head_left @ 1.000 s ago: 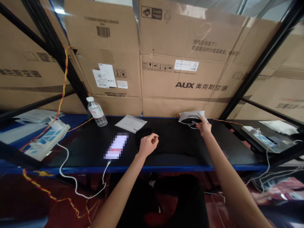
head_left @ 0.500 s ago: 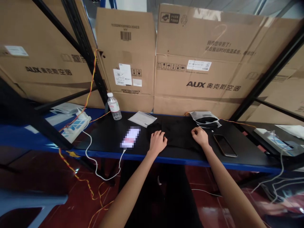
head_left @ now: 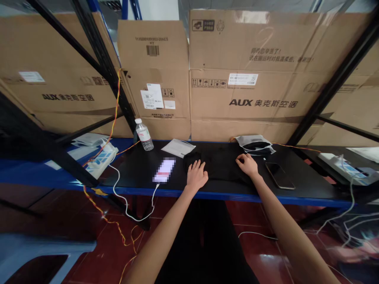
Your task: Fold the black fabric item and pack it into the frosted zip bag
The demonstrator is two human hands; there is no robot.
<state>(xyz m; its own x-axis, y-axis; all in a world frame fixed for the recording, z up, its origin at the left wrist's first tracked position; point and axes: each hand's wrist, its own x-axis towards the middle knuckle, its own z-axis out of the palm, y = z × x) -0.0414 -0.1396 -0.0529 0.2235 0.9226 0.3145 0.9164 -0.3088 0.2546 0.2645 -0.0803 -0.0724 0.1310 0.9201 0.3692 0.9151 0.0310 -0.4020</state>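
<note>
A piece of black cloth [head_left: 220,166] lies spread over the black tabletop, its outline hard to make out against the dark surface. My left hand [head_left: 197,174] rests flat on the left part of the cloth with its fingers apart. At the cloth's right end, my right hand [head_left: 248,165] has thumb and fingers curled together in a pinch on the fabric. Behind the right hand sits a whitish zip bag [head_left: 254,140] with black material showing inside. Another pale flat bag [head_left: 178,148] lies behind my left hand.
Left of my hands are a lit phone [head_left: 164,169] on a white cable and a water bottle [head_left: 144,136]. A dark phone [head_left: 280,175] lies to the right. Power strips [head_left: 102,159] stand at both sides. Cardboard boxes [head_left: 242,114] wall the back; black metal posts [head_left: 310,85] flank the table.
My left hand's fingers have spread out flatter on the cloth. The right hand has shifted slightly left and stays pinched. The camera view has shifted a little.
</note>
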